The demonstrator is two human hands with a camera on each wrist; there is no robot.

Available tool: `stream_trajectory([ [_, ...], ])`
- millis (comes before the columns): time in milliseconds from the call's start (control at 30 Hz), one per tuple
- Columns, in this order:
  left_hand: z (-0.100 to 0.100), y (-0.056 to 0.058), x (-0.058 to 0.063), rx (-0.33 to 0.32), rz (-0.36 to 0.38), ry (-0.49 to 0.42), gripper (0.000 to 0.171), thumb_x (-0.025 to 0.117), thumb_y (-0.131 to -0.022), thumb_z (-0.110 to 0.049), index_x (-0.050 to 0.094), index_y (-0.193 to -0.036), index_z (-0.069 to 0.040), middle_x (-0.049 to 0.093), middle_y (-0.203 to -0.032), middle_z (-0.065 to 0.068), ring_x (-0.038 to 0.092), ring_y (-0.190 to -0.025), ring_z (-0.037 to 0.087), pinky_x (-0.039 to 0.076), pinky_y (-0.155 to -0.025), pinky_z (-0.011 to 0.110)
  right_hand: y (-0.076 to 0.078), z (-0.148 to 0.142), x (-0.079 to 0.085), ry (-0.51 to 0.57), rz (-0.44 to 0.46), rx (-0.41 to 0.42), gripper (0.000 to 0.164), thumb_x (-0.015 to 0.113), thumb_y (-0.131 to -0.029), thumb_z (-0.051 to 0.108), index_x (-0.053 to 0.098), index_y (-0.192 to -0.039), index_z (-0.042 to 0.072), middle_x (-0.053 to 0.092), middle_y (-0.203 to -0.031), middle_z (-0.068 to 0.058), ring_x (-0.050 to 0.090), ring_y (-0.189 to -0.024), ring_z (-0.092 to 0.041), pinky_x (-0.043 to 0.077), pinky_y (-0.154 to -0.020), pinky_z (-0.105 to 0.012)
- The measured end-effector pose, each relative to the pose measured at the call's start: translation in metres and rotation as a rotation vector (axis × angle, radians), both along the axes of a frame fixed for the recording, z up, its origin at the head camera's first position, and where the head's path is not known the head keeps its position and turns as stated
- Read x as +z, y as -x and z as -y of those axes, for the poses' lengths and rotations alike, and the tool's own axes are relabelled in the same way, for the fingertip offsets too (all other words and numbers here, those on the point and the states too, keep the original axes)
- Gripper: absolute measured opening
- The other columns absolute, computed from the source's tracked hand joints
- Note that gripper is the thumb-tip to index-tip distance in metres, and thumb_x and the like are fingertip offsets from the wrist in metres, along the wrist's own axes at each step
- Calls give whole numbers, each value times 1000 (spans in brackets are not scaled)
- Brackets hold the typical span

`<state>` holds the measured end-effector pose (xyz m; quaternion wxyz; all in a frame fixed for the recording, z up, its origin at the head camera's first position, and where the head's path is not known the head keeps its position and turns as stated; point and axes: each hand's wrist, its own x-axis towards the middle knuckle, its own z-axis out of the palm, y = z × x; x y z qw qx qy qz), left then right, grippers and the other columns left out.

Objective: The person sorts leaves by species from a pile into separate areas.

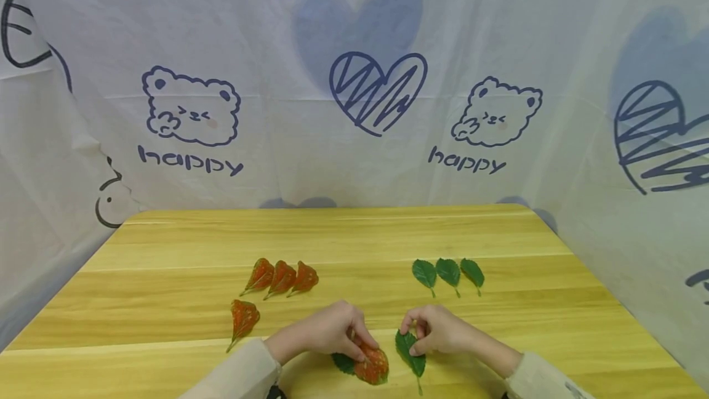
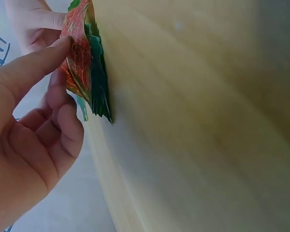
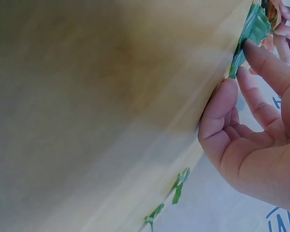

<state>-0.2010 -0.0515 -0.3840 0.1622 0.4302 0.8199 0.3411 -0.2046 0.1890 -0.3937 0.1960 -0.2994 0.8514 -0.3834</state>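
Note:
Between thumb and fingers my left hand [image 1: 336, 332] pinches a red leaf [image 1: 373, 367] low over the near middle of the table. A dark green leaf [image 1: 343, 362] shows partly from beneath that red one; in the left wrist view its jagged edge [image 2: 100, 82] sits right behind the red leaf. Just to the right, my right hand [image 1: 437, 330] pinches another green leaf [image 1: 410, 353] by its upper part, its stem pointing toward the near edge. The right wrist view shows thumb and forefinger at this leaf [image 3: 255, 25].
Three red leaves [image 1: 283, 277] lie in a row at the left middle of the wooden table [image 1: 354, 233]. A single red leaf [image 1: 243, 319] lies nearer on that side. Three green leaves [image 1: 448, 272] form a row at the right. A printed cloth [image 1: 277, 36] hangs behind.

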Motion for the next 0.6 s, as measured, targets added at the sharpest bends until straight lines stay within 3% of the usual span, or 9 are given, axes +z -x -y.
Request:
stream_trajectory([
  [333,-2,2,-4,50,115,31,20,71,-71,2,71,-91,-2,67,-77,1,54,-56,-2,46,-51,15,-2,2,3,-52,-59,-19,24,73,-67,-3,61,-86,5,54,-82,-2,44,-66,-13,40,-58,-26],
  [433,-2,2,-5,51,134,27,20,71,-71,2,71,-91,-2,68,-77,3,54,-55,-1,46,-50,15,-1,0,3,-32,-58,-2,19,70,-70,-5,62,-86,3,52,-76,1,42,-64,-12,41,-58,-24],
  [600,-3,3,-5,42,136,23,20,71,-71,2,71,-90,-1,68,-77,5,55,-57,-1,46,-51,15,-1,-1,3,-33,-61,4,14,71,-75,8,63,-86,3,51,-70,3,44,-64,-10,42,-59,-23],
])
